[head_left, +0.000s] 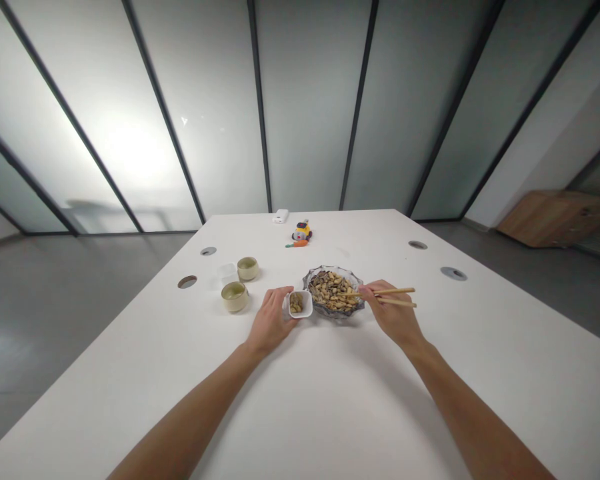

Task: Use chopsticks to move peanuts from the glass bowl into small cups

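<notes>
Two chopsticks (400, 291) are sitting pinched in the fingers of my right hand (391, 319), pointing left over the glass bowl (336, 315) around the middle of the table (330, 393). One stick is reaching in among the nuts and seeds (329, 285); its back end is poking out past the knuckles, toward the table's right edge. My left hand (271, 325) is gripping a small white tub (308, 305), fingers bending round its far side and thumb pressing its near side. The tub is standing at the bowl's left rim, its mouth facing up at me.

From where I am watching, the fingers are hiding the tub's left wall, and I am not managing to tell whether its base is touching the table. The second chopstick's front end is getting lost behind the right hand, and the brownish pieces in the tub are looking too small to name. Both forearms are running in from the bottom of the view, which is cutting them off, and are slanting inward, palms facing each other. Two tea cups (235, 304) (248, 273) and a clear box (227, 272) are standing toward the left edge; a toy (303, 231) and a carrot (299, 244) are lying toward the far edge.
</notes>
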Action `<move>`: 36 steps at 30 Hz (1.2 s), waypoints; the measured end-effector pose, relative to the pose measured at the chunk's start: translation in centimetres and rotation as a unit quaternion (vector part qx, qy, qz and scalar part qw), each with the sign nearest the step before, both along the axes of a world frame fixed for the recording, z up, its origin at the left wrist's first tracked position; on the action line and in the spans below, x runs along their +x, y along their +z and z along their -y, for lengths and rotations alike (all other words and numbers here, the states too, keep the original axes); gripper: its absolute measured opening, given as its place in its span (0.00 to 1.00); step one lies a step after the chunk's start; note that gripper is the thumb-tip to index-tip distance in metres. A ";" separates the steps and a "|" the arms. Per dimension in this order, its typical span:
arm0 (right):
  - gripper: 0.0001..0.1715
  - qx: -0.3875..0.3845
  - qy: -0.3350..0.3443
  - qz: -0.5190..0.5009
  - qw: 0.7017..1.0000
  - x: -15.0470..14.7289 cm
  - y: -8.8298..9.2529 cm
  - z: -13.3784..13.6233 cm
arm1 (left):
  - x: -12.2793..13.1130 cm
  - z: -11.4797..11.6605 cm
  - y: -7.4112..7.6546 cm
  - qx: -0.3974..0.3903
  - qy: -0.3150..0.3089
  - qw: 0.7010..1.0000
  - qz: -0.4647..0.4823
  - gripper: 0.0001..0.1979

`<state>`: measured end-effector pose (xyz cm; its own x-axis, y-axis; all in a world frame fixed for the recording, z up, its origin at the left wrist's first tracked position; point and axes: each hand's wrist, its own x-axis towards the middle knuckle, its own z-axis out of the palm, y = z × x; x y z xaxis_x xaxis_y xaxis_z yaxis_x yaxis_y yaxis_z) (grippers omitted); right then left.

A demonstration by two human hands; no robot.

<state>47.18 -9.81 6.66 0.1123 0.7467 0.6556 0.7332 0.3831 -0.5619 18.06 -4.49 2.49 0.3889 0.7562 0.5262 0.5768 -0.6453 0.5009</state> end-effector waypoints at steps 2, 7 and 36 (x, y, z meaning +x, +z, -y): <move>0.29 -0.004 -0.002 -0.017 1.000 -0.1 0.0 0.0 | 0.0 0.0 0.0 -0.001 0.002 1.000 0.000 0.34; 0.29 -0.003 0.005 -0.050 0.999 -0.2 0.1 0.0 | -0.1 0.1 0.1 -0.009 -0.001 1.000 0.004 0.34; 0.25 -0.024 0.054 -0.060 0.996 0.1 0.1 0.2 | 0.2 0.0 -0.1 -0.079 -0.002 0.996 0.036 0.31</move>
<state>47.26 -9.96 6.79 0.1050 0.7888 0.6057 0.6165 0.4263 -0.6620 18.26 -4.52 2.41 0.3567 0.8308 0.4273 0.5333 -0.5566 0.6370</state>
